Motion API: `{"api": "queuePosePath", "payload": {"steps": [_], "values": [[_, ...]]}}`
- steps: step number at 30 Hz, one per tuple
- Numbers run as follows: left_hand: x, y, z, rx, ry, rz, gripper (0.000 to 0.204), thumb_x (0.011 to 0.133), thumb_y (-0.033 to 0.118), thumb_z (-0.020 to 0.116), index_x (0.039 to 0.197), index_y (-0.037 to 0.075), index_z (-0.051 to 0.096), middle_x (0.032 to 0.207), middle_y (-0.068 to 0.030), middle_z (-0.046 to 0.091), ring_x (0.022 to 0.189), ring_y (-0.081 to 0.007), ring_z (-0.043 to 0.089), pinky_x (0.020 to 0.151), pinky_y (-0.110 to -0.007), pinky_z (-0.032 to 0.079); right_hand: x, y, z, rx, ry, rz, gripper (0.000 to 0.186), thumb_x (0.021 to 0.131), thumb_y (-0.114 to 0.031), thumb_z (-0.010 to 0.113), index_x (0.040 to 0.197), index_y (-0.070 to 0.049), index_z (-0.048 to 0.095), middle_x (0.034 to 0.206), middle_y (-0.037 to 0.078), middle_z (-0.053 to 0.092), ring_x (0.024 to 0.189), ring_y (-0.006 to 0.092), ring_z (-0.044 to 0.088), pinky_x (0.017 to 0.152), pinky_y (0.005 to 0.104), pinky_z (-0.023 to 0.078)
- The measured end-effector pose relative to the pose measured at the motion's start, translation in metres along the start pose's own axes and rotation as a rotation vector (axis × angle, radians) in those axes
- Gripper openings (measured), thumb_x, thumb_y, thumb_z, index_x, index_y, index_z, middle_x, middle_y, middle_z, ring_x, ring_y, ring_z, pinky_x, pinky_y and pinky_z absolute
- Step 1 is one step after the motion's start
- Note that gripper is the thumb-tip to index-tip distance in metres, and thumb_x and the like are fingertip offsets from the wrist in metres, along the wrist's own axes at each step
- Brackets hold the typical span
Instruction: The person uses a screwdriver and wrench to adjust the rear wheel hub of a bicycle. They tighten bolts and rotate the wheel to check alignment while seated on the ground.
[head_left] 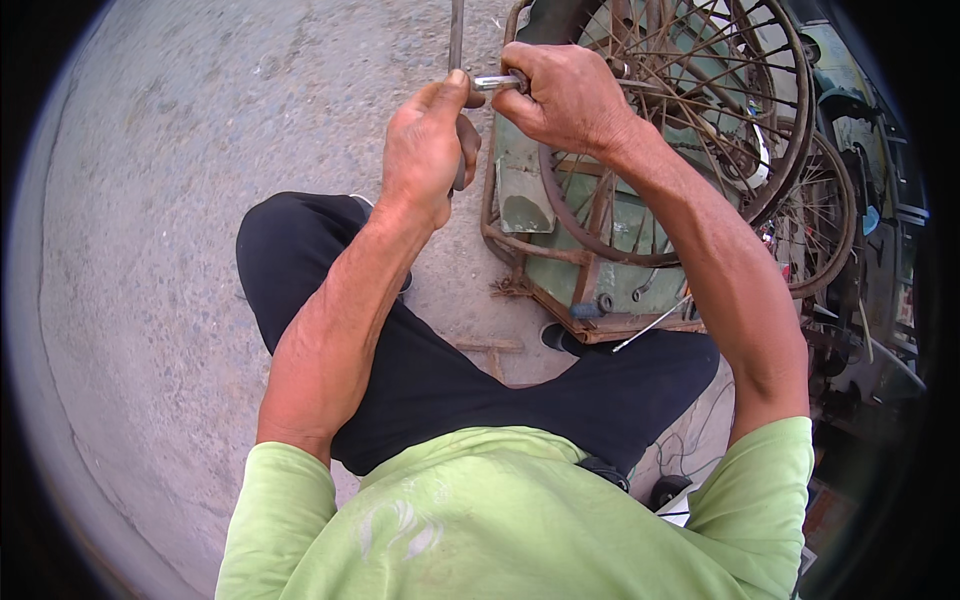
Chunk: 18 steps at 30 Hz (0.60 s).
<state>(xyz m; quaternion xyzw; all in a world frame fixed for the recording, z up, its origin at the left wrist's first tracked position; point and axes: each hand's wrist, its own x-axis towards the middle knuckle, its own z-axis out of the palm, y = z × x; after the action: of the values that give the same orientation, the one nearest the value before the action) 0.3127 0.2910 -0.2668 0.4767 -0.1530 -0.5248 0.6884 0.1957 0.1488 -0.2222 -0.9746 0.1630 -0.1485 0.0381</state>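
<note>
My left hand (pixel 425 140) is closed around a dark metal rod (pixel 457 35), which stands nearly upright in the picture and shows above and below the fist. My right hand (pixel 568 95) grips a short, shiny metal tool (pixel 488 83); most of it is hidden in the fingers, so its exact kind does not show. The tool's bright end points left and reaches the rod by my left thumb. Whether it touches the rod, I cannot tell. Just beyond and under my right forearm are rusty spoked wheels (pixel 808 75).
Beneath the wheels is a green surface with a rusty metal frame (pixel 487 200). Small metal parts (pixel 605 303) and a thin light rod (pixel 650 325) lie near its front edge. Concrete ground (pixel 170 200) spreads leftward. Dark machine parts and cables crowd the right side.
</note>
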Motion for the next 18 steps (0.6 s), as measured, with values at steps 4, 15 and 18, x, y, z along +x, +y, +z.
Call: {"api": "queuePosePath", "payload": {"steps": [4, 15, 18], "values": [[0.007, 0.009, -0.002, -0.014, -0.006, 0.036, 0.041, 0.107, 0.041, 0.056, 0.105, 0.001, 0.061, 0.058, -0.0015, 0.051, 0.044, -0.0096, 0.041, 0.040, -0.028, 0.032, -0.025, -0.025, -0.010, 0.108, -0.111, -0.093, 0.021, 0.075, -0.026, 0.070, 0.078, -0.006, 0.061, 0.069, 0.012, 0.065, 0.067, 0.0352, 0.068, 0.059, 0.0454, 0.054], [0.014, 0.010, 0.002, -0.023, 0.013, 0.031, 0.039, 0.108, 0.039, 0.055, 0.104, 0.001, 0.061, 0.056, -0.0004, 0.048, 0.044, -0.0104, 0.040, 0.040, -0.028, 0.032, 0.018, 0.019, -0.063, 0.265, -0.177, -0.144, 0.022, 0.088, -0.023, 0.068, 0.084, -0.003, 0.060, 0.062, 0.007, 0.050, 0.054, 0.0228, 0.051, 0.052, 0.0383, 0.041], [0.017, 0.011, 0.002, -0.035, -0.002, 0.047, 0.040, 0.107, 0.040, 0.055, 0.104, 0.001, 0.061, 0.057, -0.0006, 0.049, 0.044, -0.0103, 0.041, 0.040, -0.028, 0.033, 0.056, 0.039, -0.098, 0.659, -0.096, 0.083, 0.024, 0.093, -0.023, 0.062, 0.078, -0.005, 0.063, 0.060, 0.004, 0.057, 0.050, 0.0202, 0.054, 0.050, 0.0354, 0.042]]}}
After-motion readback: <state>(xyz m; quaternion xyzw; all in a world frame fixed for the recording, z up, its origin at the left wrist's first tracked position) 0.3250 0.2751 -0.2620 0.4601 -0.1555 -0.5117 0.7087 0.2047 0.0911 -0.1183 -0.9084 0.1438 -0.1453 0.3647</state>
